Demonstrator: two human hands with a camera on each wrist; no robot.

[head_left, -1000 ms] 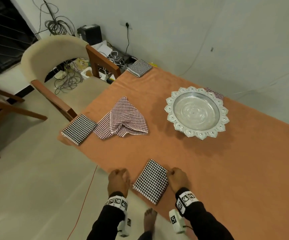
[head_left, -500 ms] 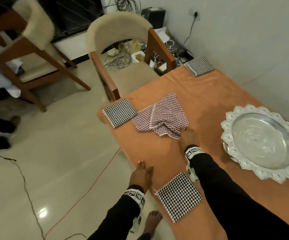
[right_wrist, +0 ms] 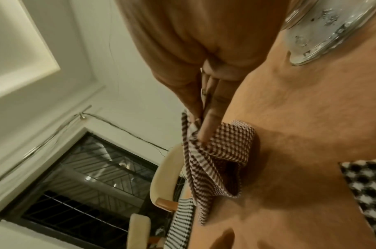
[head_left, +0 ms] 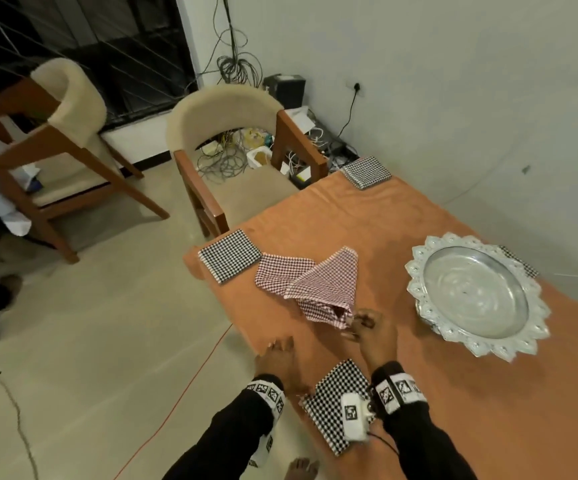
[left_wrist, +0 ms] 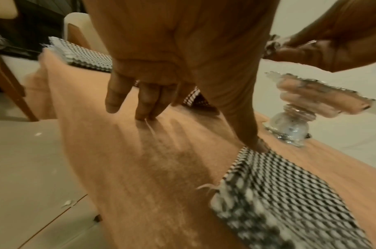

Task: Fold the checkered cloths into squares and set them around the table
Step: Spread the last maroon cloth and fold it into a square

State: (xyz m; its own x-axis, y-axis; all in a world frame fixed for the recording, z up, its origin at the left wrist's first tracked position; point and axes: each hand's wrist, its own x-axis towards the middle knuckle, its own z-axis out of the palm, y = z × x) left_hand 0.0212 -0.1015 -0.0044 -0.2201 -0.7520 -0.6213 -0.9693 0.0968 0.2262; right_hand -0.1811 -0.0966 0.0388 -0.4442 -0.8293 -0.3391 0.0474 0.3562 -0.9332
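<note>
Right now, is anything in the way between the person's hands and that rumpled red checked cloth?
Nothing visible. The right hand already pinches the red checked cloth at its near corner; the left hand rests on bare tablecloth beside it.

Red-white checked cloth [head_left: 318,285], black-white checked squares [head_left: 229,255], orange tablecloth [head_left: 453,393], silver tray [head_left: 476,296].

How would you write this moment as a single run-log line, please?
right hand: pinches red checkered cloth | left hand: fingertips on orange tablecloth | nearest black checkered cloth: folded
</note>
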